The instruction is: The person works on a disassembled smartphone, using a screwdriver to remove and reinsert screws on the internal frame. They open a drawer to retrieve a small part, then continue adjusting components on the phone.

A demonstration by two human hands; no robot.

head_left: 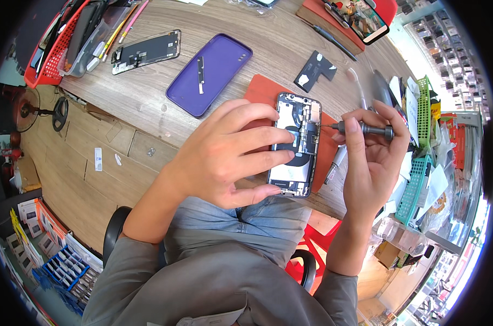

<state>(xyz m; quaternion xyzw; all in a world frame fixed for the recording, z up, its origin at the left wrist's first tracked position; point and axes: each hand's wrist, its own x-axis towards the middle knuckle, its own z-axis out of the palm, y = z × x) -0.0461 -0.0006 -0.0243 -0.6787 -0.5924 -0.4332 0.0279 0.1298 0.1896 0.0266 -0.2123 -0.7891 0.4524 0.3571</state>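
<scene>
An opened smartphone (291, 173) with its inner boards and connectors exposed lies at the table's near edge, partly over an orange mat (328, 145). My left hand (225, 152) grips it from the left, fingers laid across its inside and thumb at the lower end. Between the fingers of my right hand (372, 168) is a small grey precision screwdriver (368, 129). It points left, its thin tip close to the phone's right edge; whether it touches is too small to tell. A pen-like tool (336, 164) lies under the right hand's side.
Beyond the phone lie a purple phone case (225, 65) with a thin metal strip (201, 73), a detached screen (149, 52) and a black bracket plate (314, 70). A toothbrush (357, 84) and green baskets (412, 190) are right; a red basket (48, 60) stands far left.
</scene>
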